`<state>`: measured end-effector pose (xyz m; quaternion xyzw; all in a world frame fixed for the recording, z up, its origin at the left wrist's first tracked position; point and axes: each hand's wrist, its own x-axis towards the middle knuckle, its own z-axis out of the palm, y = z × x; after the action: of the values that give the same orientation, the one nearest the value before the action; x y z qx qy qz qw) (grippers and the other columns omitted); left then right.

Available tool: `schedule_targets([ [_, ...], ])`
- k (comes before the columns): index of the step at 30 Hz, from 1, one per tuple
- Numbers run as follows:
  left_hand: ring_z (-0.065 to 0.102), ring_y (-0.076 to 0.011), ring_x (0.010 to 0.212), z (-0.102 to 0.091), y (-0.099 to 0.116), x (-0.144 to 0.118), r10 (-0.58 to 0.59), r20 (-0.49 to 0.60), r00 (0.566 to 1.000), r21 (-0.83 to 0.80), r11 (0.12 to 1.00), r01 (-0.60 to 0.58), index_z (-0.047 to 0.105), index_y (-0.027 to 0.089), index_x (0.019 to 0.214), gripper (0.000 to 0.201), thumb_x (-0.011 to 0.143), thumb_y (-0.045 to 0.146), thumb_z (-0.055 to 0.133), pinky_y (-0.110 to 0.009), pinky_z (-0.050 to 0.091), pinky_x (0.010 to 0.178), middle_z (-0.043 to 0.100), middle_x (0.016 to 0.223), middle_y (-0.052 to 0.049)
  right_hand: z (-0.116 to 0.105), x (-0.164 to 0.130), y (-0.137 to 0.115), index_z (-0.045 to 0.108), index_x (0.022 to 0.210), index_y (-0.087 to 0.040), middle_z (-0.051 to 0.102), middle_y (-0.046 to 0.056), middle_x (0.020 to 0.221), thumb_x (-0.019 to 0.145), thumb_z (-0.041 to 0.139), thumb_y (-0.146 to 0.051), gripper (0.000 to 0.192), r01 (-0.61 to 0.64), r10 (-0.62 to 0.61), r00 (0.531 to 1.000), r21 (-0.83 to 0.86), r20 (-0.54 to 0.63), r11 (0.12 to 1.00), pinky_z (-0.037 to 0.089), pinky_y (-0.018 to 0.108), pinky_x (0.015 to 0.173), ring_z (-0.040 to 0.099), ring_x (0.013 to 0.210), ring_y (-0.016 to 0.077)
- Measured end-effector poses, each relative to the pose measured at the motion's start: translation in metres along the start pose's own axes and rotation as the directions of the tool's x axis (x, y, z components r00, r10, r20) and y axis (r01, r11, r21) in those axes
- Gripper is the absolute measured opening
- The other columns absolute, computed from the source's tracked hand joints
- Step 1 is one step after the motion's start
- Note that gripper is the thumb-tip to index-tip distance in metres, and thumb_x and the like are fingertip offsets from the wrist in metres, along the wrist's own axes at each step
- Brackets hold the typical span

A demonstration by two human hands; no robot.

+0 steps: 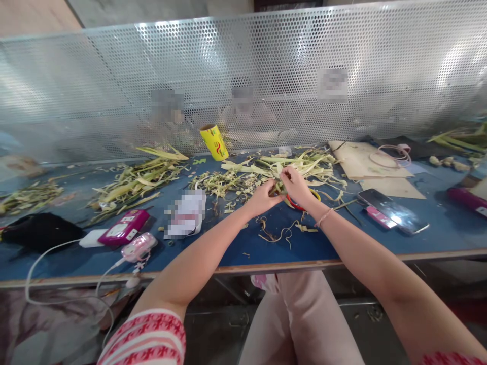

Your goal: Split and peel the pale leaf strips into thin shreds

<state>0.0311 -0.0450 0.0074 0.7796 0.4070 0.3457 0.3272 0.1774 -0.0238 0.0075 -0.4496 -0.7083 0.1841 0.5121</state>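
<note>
Magenta device (124, 227) left on table (342, 238), label unreadable. Yellow roll (214, 142) by mesh screen, red logo, text illegible. Your left hand (262, 198) closed on leaf strip bundle (279, 188) mid-table; your right hand (297, 185) pinching same bundle, touching. Phone (393, 210) far right.

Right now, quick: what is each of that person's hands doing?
Left hand: closed, pinching the green leaf strips.
Right hand: closed on the same leaf strips, over a red ring on the blue table.
</note>
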Motion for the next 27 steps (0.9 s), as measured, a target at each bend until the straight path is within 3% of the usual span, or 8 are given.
schedule_targets([
  [4,0.034,-0.0093,0.057,0.002,-0.002,0.003,-0.048,-0.037,0.998,-0.014,0.999,0.047,0.045,0.018,0.078,0.024,0.073,0.03,0.066,-0.025,0.027,0.055,0.036,0.062,0.006,0.0,0.0,0.0,0.037,0.076,-0.023,0.046,0.0,0.071,0.085,0.04,-0.028,0.011,0.005,-0.005,1.0,-0.003,-0.001,1.0,0.037,0.031,0.069,0.044,0.067,0.0161],
  [10,0.045,-0.0108,0.06,0.001,-0.003,0.004,-0.053,-0.011,0.999,-0.088,0.995,0.052,0.05,0.017,0.085,0.028,0.068,0.029,0.069,-0.024,0.034,0.058,0.049,0.064,0.004,0.0,0.0,0.004,0.037,0.078,-0.023,0.047,0.0,0.073,0.086,0.039,-0.027,0.008,0.05,-0.05,0.999,-0.002,-0.021,0.999,0.037,0.031,0.068,0.044,0.068,0.0159],
  [13,0.045,-0.0097,0.059,0.0,0.0,0.003,-0.067,0.003,0.998,-0.077,0.995,0.067,0.048,0.017,0.081,0.031,0.063,0.027,0.072,-0.023,0.033,0.057,0.047,0.062,0.005,-0.001,-0.001,0.003,0.039,0.08,-0.023,0.047,0.0,0.072,0.085,0.039,-0.025,0.005,0.043,-0.044,0.998,-0.007,-0.048,0.999,0.036,0.03,0.066,0.044,0.067,0.0155],
  [16,0.042,-0.0081,0.054,-0.001,0.006,0.001,-0.101,0.071,0.992,-0.067,0.992,0.106,0.044,0.018,0.076,0.033,0.061,0.024,0.072,-0.022,0.029,0.053,0.043,0.058,0.008,-0.003,-0.001,0.001,0.039,0.08,-0.023,0.044,-0.002,0.069,0.086,0.039,-0.025,0.007,0.025,-0.026,0.998,-0.015,-0.064,1.0,0.034,0.03,0.063,0.041,0.062,0.0143],
  [20,0.047,-0.0088,0.055,-0.003,0.012,-0.001,-0.117,0.17,0.979,-0.082,0.988,0.132,0.042,0.018,0.077,0.035,0.059,0.02,0.072,-0.022,0.031,0.052,0.047,0.059,0.007,-0.006,0.0,0.002,0.04,0.08,-0.024,0.04,-0.003,0.065,0.088,0.039,-0.027,0.009,0.032,-0.031,0.995,0.009,-0.1,0.999,0.033,0.029,0.061,0.038,0.06,0.0138],
  [27,0.051,-0.012,0.055,-0.005,0.009,-0.003,-0.157,0.265,0.951,0.015,0.987,0.159,0.044,0.017,0.096,0.05,0.057,0.021,0.075,-0.024,0.036,0.053,0.054,0.062,0.006,-0.005,0.003,0.01,0.036,0.079,-0.025,0.038,-0.003,0.067,0.091,0.039,-0.032,0.014,0.03,-0.015,0.985,0.091,-0.169,0.995,0.037,0.03,0.062,0.039,0.06,0.0133],
])
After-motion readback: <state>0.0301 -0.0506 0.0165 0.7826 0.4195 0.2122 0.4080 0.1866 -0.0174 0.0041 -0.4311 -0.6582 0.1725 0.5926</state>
